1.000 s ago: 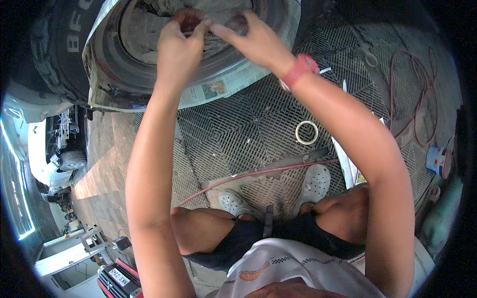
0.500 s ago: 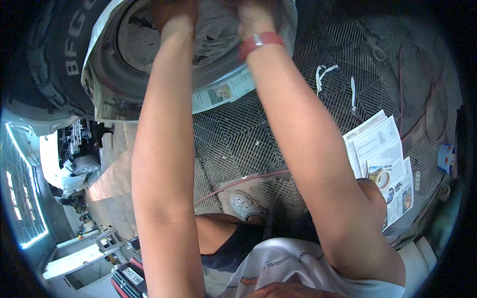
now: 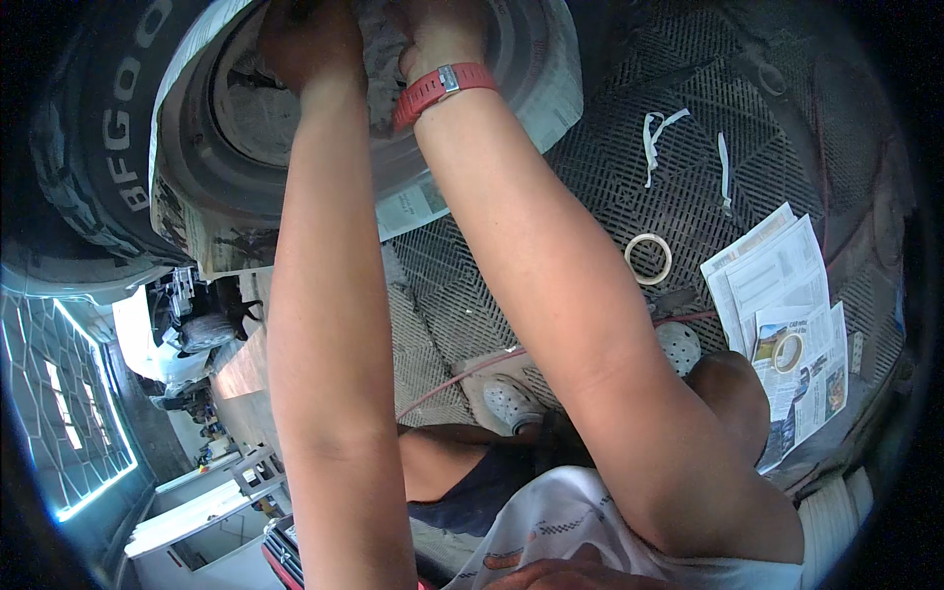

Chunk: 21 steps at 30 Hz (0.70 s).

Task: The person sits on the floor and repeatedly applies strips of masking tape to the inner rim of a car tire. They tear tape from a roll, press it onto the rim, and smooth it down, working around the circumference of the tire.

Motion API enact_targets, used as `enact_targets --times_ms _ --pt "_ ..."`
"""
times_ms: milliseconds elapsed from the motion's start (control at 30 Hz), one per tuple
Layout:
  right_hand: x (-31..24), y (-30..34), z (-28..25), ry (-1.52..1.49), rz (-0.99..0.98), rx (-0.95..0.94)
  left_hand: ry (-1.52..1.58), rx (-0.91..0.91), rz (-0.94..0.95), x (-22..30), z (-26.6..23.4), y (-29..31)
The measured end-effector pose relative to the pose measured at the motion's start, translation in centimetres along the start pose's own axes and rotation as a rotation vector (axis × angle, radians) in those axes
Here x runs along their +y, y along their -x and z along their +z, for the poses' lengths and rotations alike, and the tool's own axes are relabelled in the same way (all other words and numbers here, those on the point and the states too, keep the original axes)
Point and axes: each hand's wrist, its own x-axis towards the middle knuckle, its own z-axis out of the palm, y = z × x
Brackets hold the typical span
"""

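Note:
Both my arms reach up to a wheel rim [image 3: 211,182] at the upper left. Newspaper [image 3: 405,210] is tucked around the rim, between it and a black tyre [image 3: 84,182] with raised white lettering. My left hand [image 3: 313,47] is in front of the rim's middle, over crumpled greyish paper [image 3: 258,120]. Close to its right is my right hand [image 3: 444,31], below which a red watch strap [image 3: 423,95] circles the wrist. Shadow and the upper picture edge hide the fingers of both hands, so what they hold does not show.
A masking tape roll [image 3: 627,262] and white strips [image 3: 650,147] lie on the grid mat [image 3: 442,270]. Folded newspapers [image 3: 762,280] at the right carry another tape roll [image 3: 774,355]. A red hose [image 3: 457,374] crosses near my clogs [image 3: 509,401]. A white vehicle [image 3: 138,339] stands at left.
My right hand has moved left across the rim, closer to my left hand. The whole view has shifted slightly, and the tape roll on the mat has come out from behind my right arm.

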Motion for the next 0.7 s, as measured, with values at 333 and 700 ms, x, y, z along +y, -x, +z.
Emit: enact_targets --times_ms 333,700 --pt "0.1 -0.7 1.4 0.246 0.038 0.252 0.061 0.144 -0.024 -1.2 1.0 -0.7" --pt "1.7 -0.7 1.0 0.294 -0.106 0.154 -0.245 0.156 0.078 -4.2 1.1 -1.9"
